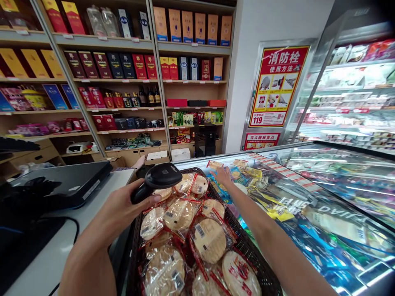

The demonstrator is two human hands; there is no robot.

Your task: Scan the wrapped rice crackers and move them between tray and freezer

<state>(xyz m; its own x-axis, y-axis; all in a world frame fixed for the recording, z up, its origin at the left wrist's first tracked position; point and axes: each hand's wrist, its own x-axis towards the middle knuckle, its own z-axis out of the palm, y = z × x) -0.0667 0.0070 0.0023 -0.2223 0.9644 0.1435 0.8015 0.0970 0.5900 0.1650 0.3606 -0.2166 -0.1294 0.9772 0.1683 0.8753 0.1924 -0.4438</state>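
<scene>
My left hand [140,195] grips a black handheld barcode scanner [163,176], its head pointing right. Below the scanner is a dark woven basket [262,273] full of round, pale flatbreads or crackers [210,240] in clear bags with red edging and barcode labels. My right hand [222,176] reaches past the basket's far right corner to the freezer's rim, fingers apart. Just beyond its fingertips lies a small bagged round pack [215,164]; whether they touch is unclear. A similar pack [240,163] rests farther right.
A glass-topped chest freezer [293,176] with colourful packaged goods stretches along the right. On the left, a white counter [58,242] carries a dark flat device [70,181] and a cable. Behind stand wooden shelves [194,49] of boxed bottles; a lit refrigerated display [354,98] is at far right.
</scene>
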